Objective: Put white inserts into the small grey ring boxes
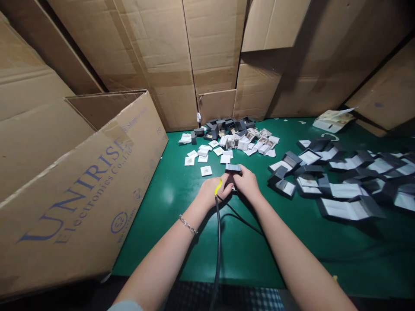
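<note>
Over the green table (162, 207), my left hand (210, 190) and my right hand (249, 183) meet around a small dark box (232, 168). Its raised lid shows above the fingers, while much of the box is hidden behind them. The fingers of both hands are closed on it. Beyond the hands lie scattered white square pads (206, 171), the nearest one left of the box. A black cable (218, 242) runs up to my left hand, with a yellow strip (218, 187) at its end.
Many open dark boxes with white linings (346, 207) spread across the right side. Farther back is a heap of small dark boxes (227, 125) and white inserts (241, 142). A large printed carton (81, 198) borders the left; cardboard (155, 56) walls the back. Folded paper (333, 120) lies back right.
</note>
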### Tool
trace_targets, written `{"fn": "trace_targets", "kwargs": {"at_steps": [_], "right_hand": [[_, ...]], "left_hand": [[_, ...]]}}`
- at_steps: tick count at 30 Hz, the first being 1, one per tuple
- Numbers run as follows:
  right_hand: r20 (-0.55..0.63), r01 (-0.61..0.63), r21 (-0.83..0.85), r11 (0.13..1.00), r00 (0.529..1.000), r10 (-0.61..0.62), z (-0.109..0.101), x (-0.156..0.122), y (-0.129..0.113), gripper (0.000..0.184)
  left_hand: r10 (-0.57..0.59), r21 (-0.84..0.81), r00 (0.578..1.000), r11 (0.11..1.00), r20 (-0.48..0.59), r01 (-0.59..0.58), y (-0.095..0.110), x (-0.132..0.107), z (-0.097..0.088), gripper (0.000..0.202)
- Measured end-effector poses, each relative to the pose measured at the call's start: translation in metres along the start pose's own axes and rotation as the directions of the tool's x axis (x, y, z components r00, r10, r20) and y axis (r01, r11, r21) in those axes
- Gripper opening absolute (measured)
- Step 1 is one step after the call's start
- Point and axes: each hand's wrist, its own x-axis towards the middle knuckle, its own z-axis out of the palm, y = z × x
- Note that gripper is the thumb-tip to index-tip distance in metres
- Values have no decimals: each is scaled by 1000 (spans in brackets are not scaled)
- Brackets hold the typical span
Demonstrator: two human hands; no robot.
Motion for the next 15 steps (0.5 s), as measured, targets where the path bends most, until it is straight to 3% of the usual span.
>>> {"fn": "trace_targets", "kwargs": {"at_steps": [6, 11, 15], "right_hand": [[-53, -37, 16, 999, 998, 38, 1, 2, -1, 19], [-71, -4, 57, 998, 997, 8, 2, 2, 1, 25], [-55, 21, 103, 994, 998, -15, 2, 3, -1, 27]], "left_hand": [[0, 36, 1000, 999, 30, -1, 0, 3, -3, 31], [24, 49, 999, 999, -38, -23, 0, 0, -5, 33], [88, 91, 996, 992, 30, -91, -3, -1, -5, 33]]}}
